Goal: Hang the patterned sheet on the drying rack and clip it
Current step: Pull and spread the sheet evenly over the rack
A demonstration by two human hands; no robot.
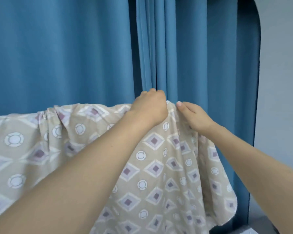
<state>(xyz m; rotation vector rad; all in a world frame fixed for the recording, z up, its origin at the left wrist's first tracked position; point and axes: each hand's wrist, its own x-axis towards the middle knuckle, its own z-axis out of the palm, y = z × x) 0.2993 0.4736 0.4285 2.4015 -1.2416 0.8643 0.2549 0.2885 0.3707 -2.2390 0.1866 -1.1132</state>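
Head view: the patterned sheet, beige with diamonds and rings, hangs draped along a hidden top line in front of a blue curtain. Both hands meet at its upper right peak. The left hand is curled into a fist on the top edge, gripping the fabric. Just beside it, the right hand pinches the same edge, thumb up.

Left arm: bare, stretched forward and up from lower left.
Left hand: fingers curled over the top edge of the patterned sheet, gripping it.
Right arm: bare, reaching in from lower right.
Right hand: just right of the left, pinching the same edge, thumb extended.
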